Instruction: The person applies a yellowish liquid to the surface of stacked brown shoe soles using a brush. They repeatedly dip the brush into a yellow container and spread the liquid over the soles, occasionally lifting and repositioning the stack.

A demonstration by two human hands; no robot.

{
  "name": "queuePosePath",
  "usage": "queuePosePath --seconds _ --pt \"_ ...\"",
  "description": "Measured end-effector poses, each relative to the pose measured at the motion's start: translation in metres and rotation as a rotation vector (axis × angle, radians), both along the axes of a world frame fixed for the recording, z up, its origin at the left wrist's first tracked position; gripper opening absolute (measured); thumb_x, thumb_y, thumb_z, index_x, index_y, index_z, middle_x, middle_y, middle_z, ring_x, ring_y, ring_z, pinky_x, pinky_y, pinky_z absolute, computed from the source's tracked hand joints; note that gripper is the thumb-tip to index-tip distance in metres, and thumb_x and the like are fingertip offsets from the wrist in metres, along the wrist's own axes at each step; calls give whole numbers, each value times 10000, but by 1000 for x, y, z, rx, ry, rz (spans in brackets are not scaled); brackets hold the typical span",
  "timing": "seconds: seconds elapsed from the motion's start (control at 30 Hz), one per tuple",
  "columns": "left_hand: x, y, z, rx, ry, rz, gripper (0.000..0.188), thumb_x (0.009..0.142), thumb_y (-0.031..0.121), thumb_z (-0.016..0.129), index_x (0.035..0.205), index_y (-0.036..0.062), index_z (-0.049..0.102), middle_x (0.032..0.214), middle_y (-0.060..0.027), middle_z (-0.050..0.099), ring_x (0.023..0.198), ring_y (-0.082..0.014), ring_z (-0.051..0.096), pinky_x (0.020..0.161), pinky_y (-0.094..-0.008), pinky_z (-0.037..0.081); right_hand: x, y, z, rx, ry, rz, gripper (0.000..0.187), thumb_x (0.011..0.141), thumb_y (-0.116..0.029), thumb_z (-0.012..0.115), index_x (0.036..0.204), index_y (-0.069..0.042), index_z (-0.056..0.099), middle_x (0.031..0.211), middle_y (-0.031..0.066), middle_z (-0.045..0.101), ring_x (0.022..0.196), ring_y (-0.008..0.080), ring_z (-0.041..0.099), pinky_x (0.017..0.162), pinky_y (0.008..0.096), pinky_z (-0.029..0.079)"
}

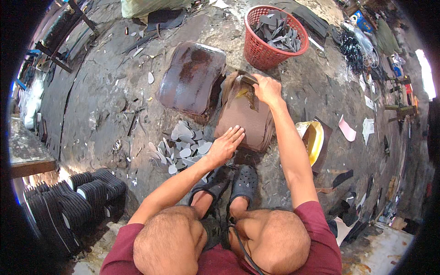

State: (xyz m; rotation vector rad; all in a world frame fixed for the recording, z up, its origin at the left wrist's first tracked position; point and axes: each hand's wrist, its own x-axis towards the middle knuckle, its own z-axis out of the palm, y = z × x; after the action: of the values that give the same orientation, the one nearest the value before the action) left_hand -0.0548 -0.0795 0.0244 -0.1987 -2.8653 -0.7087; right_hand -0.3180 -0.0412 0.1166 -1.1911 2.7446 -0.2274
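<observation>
In front of my feet lies a stack of brown sheets (236, 120). My left hand (225, 145) rests flat on its near left part, fingers stretched out. At the far right corner of the stack my right hand (267, 90) is closed round a dark flat spreader (249, 79). A wet yellowish-brown glue smear (250, 97) lies on the top sheet, just below the spreader. Left of this stack stands another stack (190, 78) of sheets, its top dark and glossy. To the right sits an open tub (316, 140) with yellow glue-like stuff inside.
A red plastic basket (270, 55) full of grey cut pieces stands beyond the stacks. A heap of grey cut pieces (181, 146) lies near my left forearm. Rows of black soles (68, 201) stand at the lower left. Scraps, including a pink piece (347, 129), litter the floor.
</observation>
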Motion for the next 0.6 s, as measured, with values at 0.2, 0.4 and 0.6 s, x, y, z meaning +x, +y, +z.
queuePosePath --seconds 0.2,0.4,0.6 --pt "7 -1 -8 -55 7 -1 638 785 43 585 1412 -19 481 1523 -177 452 1457 -322 381 1222 -440 304 39 -15 -15 162 -138 346 357 850 -254 652 1203 -246 704 1056 119 746 991 331 718 831 499 564" --pt "16 24 -19 -238 -121 159 575 862 164 557 1400 -31 495 1504 -196 460 1428 -327 414 1202 -447 329 127 -17 -15 255 -268 831 396 727 -169 706 1078 -337 781 984 79 767 963 273 729 813 447 565" --pt "-9 2 -1 -70 16 -30 637 761 42 591 1384 -54 494 1511 -202 449 1437 -343 396 1202 -452 330 64 5 -23 65 98 277 246 834 -208 661 1074 -196 714 905 103 750 838 306 741 676 453 585"
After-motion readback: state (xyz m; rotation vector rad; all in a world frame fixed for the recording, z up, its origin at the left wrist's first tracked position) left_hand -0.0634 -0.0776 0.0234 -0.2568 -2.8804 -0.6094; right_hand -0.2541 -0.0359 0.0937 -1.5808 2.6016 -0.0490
